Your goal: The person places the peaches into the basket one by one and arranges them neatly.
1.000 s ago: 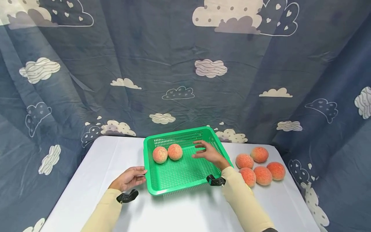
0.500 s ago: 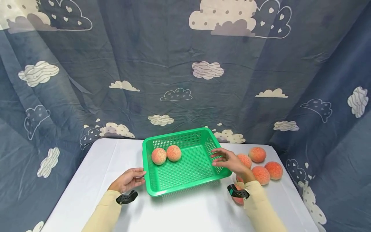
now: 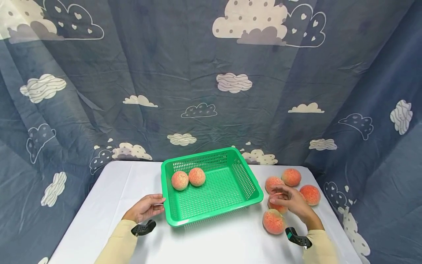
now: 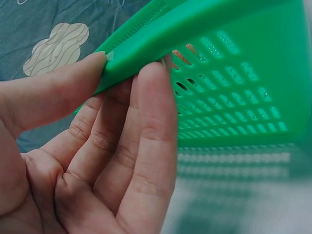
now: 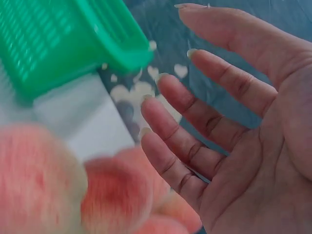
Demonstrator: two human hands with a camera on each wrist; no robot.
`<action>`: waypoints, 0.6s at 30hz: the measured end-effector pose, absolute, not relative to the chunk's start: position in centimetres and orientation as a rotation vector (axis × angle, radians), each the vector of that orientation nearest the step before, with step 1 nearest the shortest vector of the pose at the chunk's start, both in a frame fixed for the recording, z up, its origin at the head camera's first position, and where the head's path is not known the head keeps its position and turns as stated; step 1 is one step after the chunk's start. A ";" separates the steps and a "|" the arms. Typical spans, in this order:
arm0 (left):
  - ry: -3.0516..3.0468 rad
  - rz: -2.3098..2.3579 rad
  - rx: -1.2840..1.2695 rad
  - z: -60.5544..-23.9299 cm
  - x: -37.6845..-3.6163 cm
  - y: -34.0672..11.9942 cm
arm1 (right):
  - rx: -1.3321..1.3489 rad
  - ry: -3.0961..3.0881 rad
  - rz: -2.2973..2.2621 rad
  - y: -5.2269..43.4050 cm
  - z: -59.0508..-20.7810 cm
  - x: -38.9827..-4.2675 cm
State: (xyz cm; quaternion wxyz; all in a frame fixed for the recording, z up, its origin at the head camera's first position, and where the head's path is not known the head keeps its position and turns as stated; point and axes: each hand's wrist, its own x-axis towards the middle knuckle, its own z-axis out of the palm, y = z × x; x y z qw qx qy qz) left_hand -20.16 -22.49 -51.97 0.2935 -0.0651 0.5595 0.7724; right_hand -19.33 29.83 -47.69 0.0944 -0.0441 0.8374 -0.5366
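Note:
My left hand (image 3: 144,208) grips the left rim of a green plastic basket (image 3: 215,190). The left wrist view shows the thumb on top of the rim (image 4: 146,46) and fingers beneath it. Two peaches (image 3: 180,180) sit side by side in the basket's left part. To the right of the basket, my right hand (image 3: 294,202) hovers over several loose peaches (image 3: 274,222) on the table, partly covering some. The right wrist view has its fingers (image 5: 209,117) spread and relaxed with nothing in the palm; blurred peaches (image 5: 117,195) lie below.
A white cloth covers the table (image 3: 211,242). Behind it hangs a dark blue curtain (image 3: 184,84) with a cloud print, closing off the back and sides. The basket's far right corner lies near the table's back edge.
My right hand has moved from over the basket, across its right rim, to above the loose peaches. The left hand keeps its grip on the rim. The head view has shifted slightly.

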 end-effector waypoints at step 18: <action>1.498 2.056 -0.166 -51.9 -20.1 -22.5 | 0.079 2.499 -1.484 31.9 -52.3 -16.6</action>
